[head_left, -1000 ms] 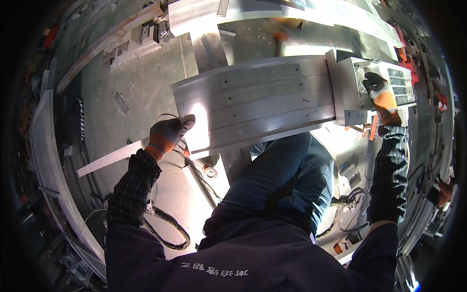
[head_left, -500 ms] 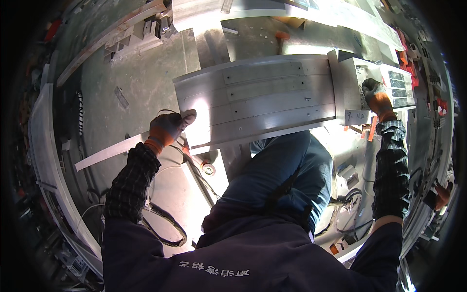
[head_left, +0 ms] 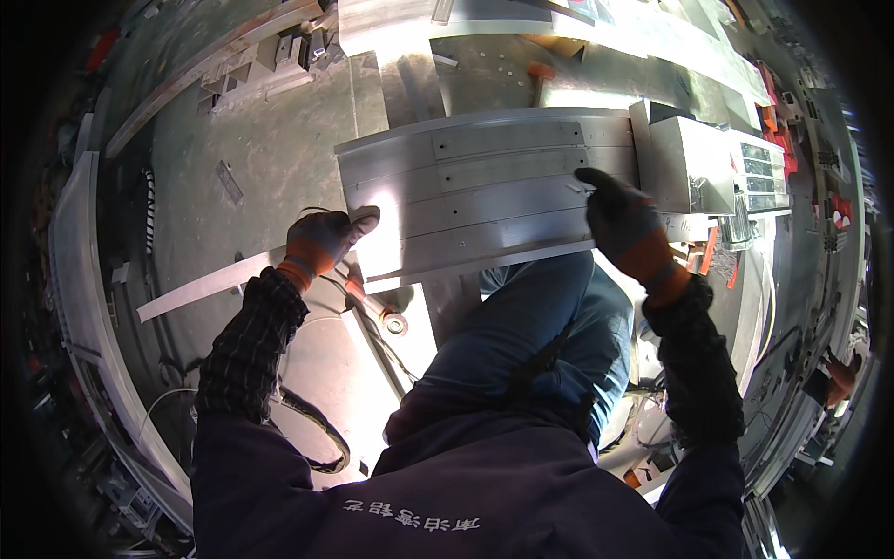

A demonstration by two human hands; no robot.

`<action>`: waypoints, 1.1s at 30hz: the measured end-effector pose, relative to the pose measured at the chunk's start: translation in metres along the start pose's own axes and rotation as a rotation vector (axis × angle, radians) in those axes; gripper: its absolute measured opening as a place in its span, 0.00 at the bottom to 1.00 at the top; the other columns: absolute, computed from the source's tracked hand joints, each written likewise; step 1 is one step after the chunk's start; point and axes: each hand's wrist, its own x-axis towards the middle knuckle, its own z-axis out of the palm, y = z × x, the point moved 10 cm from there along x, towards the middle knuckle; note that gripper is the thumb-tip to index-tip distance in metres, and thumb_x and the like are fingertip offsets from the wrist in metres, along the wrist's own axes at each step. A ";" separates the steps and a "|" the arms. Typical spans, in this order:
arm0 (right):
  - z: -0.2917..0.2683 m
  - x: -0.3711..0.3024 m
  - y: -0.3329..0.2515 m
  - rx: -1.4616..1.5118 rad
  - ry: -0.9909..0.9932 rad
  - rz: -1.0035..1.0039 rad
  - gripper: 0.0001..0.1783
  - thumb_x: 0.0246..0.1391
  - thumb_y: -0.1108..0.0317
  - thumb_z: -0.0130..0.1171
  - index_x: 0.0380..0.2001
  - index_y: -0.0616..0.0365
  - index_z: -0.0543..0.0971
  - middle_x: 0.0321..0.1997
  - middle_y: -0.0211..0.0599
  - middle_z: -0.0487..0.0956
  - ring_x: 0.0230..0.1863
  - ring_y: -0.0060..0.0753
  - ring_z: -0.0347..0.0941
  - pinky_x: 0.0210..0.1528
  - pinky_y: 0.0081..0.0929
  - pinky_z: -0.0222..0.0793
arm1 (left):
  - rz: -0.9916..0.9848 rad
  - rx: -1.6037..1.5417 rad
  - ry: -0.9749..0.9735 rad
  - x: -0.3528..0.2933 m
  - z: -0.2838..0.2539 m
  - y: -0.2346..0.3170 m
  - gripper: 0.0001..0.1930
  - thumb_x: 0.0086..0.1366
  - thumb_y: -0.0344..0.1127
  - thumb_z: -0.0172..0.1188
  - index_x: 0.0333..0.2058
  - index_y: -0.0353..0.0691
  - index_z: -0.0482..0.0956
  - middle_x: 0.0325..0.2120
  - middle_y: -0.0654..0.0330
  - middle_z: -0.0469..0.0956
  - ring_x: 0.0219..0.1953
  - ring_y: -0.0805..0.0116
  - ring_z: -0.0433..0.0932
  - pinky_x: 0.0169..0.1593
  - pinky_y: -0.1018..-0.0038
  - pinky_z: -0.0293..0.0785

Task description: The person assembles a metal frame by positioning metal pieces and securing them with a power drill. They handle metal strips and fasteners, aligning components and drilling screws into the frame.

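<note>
A long silvery metal panel (head_left: 521,207) lies across in front of me, with raised edges and several small holes. My left hand (head_left: 321,240), in a grey and orange glove, grips its left end with the thumb over the edge. My right hand (head_left: 626,224), gloved alike, is over the panel's right part. Its fingers are drawn together, with one dark fingertip beside a small pale piece (head_left: 577,187). Whether that piece is held or lies on the panel I cannot tell. At the right end stands a box-shaped metal piece (head_left: 684,166).
A corded power tool (head_left: 380,312) lies below my left hand, near a coiled black cable (head_left: 321,438). A hammer (head_left: 540,79) lies beyond the panel. Metal offcuts (head_left: 265,70) are heaped at far left. Another person's hand (head_left: 843,377) shows at the right rim.
My right hand has moved left from the box-shaped piece to over the panel. That piece now shows a different, solid face. My left hand keeps its grip.
</note>
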 end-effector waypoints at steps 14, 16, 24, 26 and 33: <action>0.108 0.003 -0.007 0.050 -0.256 0.183 0.23 0.67 0.64 0.55 0.64 0.53 0.74 0.42 0.48 0.89 0.45 0.51 0.87 0.51 0.42 0.82 | -0.287 -0.196 -0.203 0.011 0.010 -0.014 0.48 0.65 0.85 0.42 0.34 0.43 0.91 0.29 0.51 0.88 0.36 0.47 0.87 0.47 0.55 0.80; 0.111 0.007 -0.022 0.327 -0.124 0.121 0.20 0.67 0.67 0.56 0.61 0.54 0.75 0.40 0.46 0.89 0.44 0.50 0.87 0.49 0.41 0.82 | -0.230 -0.183 -0.140 0.010 0.022 -0.021 0.48 0.65 0.85 0.43 0.35 0.43 0.92 0.29 0.51 0.88 0.36 0.46 0.87 0.47 0.55 0.81; 0.171 0.012 -0.042 -0.321 0.191 -0.338 0.12 0.65 0.62 0.61 0.48 0.53 0.82 0.40 0.45 0.85 0.37 0.50 0.85 0.44 0.46 0.81 | 0.050 0.039 -0.045 0.006 0.057 -0.033 0.22 0.79 0.45 0.54 0.66 0.83 0.70 0.28 0.62 0.85 0.32 0.54 0.85 0.40 0.58 0.84; 0.175 0.012 -0.038 -0.202 0.219 -0.271 0.13 0.64 0.61 0.59 0.48 0.52 0.83 0.40 0.45 0.85 0.36 0.50 0.84 0.41 0.47 0.80 | 0.010 -0.018 -0.049 0.007 0.051 -0.031 0.17 0.76 0.51 0.53 0.61 0.76 0.74 0.28 0.60 0.85 0.33 0.53 0.85 0.41 0.58 0.84; 0.188 0.019 -0.042 -0.084 0.086 -0.190 0.12 0.63 0.60 0.60 0.45 0.50 0.83 0.40 0.45 0.86 0.37 0.53 0.84 0.39 0.50 0.81 | -0.220 -0.233 -0.114 0.010 0.025 -0.023 0.48 0.64 0.86 0.45 0.36 0.43 0.92 0.28 0.51 0.88 0.36 0.46 0.87 0.46 0.55 0.82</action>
